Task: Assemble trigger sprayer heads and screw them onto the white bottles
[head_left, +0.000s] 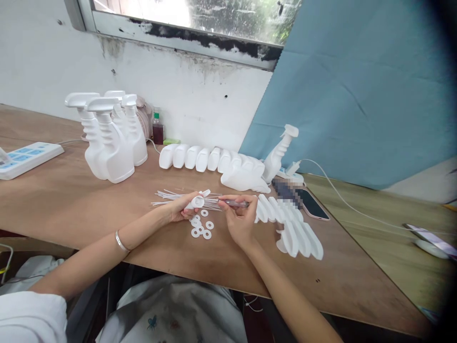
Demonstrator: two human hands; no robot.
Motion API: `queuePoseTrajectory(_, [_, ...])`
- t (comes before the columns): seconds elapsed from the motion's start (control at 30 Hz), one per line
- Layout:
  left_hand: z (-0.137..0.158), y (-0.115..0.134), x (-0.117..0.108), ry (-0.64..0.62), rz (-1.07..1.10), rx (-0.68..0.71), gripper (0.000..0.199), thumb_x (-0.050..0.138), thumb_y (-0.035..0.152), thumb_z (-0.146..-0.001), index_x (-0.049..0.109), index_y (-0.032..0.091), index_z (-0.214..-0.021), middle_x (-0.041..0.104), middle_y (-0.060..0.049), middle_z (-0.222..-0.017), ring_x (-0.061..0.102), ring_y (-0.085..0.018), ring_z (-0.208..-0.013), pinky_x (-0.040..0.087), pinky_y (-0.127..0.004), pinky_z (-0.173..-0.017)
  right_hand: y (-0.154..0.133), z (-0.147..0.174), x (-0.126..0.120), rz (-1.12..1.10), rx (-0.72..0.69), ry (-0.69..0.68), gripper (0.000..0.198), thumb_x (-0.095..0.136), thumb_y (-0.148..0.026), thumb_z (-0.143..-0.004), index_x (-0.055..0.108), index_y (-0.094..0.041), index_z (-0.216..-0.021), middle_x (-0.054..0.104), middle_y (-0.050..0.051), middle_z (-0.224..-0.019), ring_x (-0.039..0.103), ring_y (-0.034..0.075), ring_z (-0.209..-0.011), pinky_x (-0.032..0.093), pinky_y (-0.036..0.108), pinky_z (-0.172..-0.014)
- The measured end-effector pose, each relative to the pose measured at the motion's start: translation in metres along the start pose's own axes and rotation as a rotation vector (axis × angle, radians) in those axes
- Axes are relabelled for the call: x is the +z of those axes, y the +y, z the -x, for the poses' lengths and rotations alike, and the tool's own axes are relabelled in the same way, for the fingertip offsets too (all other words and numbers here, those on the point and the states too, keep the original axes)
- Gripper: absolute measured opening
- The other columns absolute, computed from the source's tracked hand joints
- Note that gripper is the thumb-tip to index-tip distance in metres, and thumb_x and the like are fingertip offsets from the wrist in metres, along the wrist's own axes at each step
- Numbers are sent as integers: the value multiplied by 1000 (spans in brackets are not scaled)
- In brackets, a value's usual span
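Observation:
My left hand [178, 209] is closed around a small white plastic spray-nozzle part [197, 202], its round opening facing up. In my right hand [242, 220] a slim, clear pen-like tool [234, 203] is pinched, its tip pointing left towards the part; whether the two touch I cannot tell. Thin white tubes [164, 196] lie in a loose bundle behind and under my left hand. Several flat white washers [210, 228] are scattered on the table just below that hand. To the right of my right hand lie rows of white trigger-shroud pieces [293, 233].
White spray bottles [116, 157] stand at the left, another upright bottle [278, 152] at the back right. A row of white bottles [202, 159] lies along the wall. A power strip [32, 159], a phone [314, 205] and a cable [335, 190] occupy the sides.

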State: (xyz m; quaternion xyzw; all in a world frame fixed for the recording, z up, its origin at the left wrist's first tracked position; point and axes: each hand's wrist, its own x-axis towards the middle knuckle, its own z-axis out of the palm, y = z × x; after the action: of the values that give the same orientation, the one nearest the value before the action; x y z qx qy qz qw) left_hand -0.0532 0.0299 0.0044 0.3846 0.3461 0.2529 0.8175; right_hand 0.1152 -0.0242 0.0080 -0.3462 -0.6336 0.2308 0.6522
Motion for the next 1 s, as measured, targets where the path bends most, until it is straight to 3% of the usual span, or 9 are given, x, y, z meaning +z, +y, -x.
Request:
queuePoseTrajectory(0.2, [6, 6, -5, -48, -170, 29, 24, 49, 31, -78, 49, 13, -62, 48, 0, -42, 21, -1, -24, 8, -14, -26, -7, -12, -2, -144, 153, 16, 37, 63, -28, -74, 27, -25, -84, 64, -2, -76, 64, 14, -69, 54, 31, -65])
queuePoseTrajectory(0.3, [9, 8, -6, -16, -268, 72, 14, 56, 27, -73, 55, 13, -73, 48, 1, -42, 23, -2, -24, 7, -15, -26, -5, -12, -4, -135, 196, -24, 39, 64, -31, -72, 27, -25, -84, 62, -3, -74, 63, 13, -63, 54, 30, -62])
queuePoseTrajectory(0.47, [11, 10, -6, 52, -451, 150, 14, 57, 29, -72, 56, 15, -73, 48, 0, -42, 25, -4, -25, 7, -17, -27, -5, -1, -3, -72, 35, -76, 34, 60, -24, -76, 28, -25, -87, 62, 0, -80, 63, 14, -76, 53, 32, -67])
queuePoseTrajectory(0.53, [11, 10, -5, 42, -457, 117, 12, 56, 27, -71, 56, 15, -71, 48, -1, -41, 25, -4, -25, 7, -17, -27, -7, 1, -2, -81, 16, -105, 32, 59, -21, -77, 29, -25, -87, 62, 0, -81, 62, 14, -76, 53, 33, -68])
queuePoseTrajectory(0.7, [13, 13, -2, 68, -423, 35, 13, 52, 26, -71, 54, 15, -65, 46, -1, -38, 21, -4, -25, 5, -17, -27, -9, -5, -1, -206, 153, -47, 35, 62, -23, -74, 29, -25, -86, 61, -3, -73, 62, 13, -69, 54, 31, -64])
queuePoseTrajectory(1.0, [14, 13, -1, 92, -435, 99, 15, 51, 28, -72, 57, 14, -74, 46, 1, -41, 21, -3, -25, 7, -17, -27, -4, -1, 3, -257, 239, -48, 38, 64, -23, -72, 29, -25, -87, 61, -4, -74, 61, 12, -68, 54, 30, -65])
